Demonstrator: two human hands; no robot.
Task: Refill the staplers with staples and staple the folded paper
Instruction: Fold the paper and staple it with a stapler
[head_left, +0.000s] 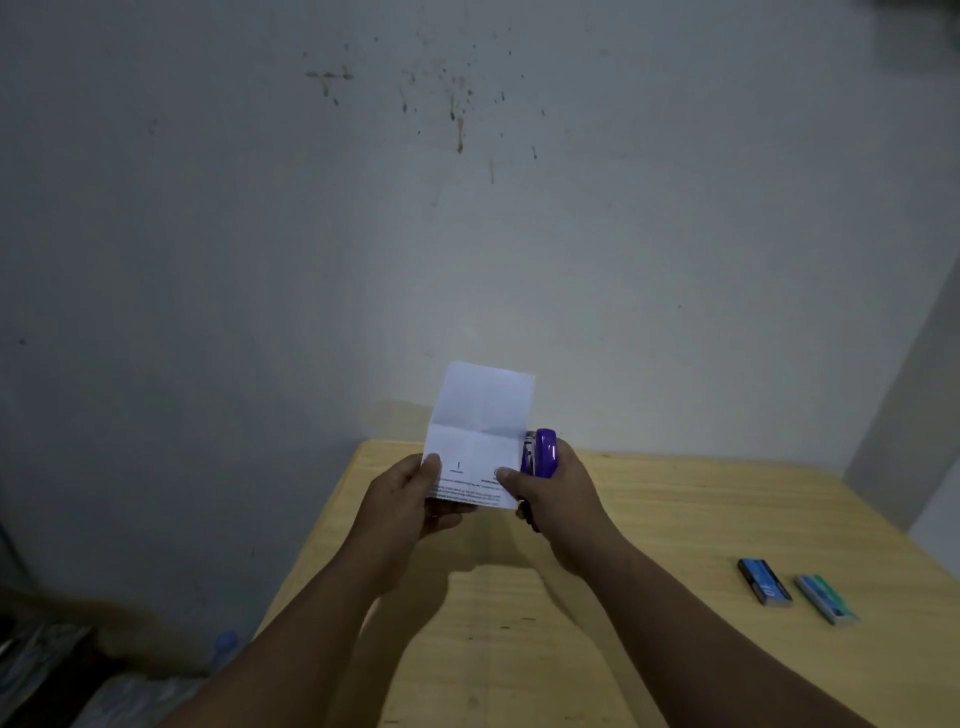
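Fingers (434, 464) of left hand (410, 504) pinching paper (480, 431) upright above tabletop (649, 519), long axis vertical; right hand (550, 499) wrapped around purple stapler (540, 452), nose up at paper's right edge.

Both hands are raised over the far left corner of the table (649, 519), at frame centre, and they with the paper (480, 431) and stapler (543, 454) block the way there. The tabletop below and right of them lies bare, open for a hand to pass as far as two staple boxes (764, 581) (826, 597) lying side by side at the lower right. The wall (467, 208) closes off the whole upper frame behind the table.
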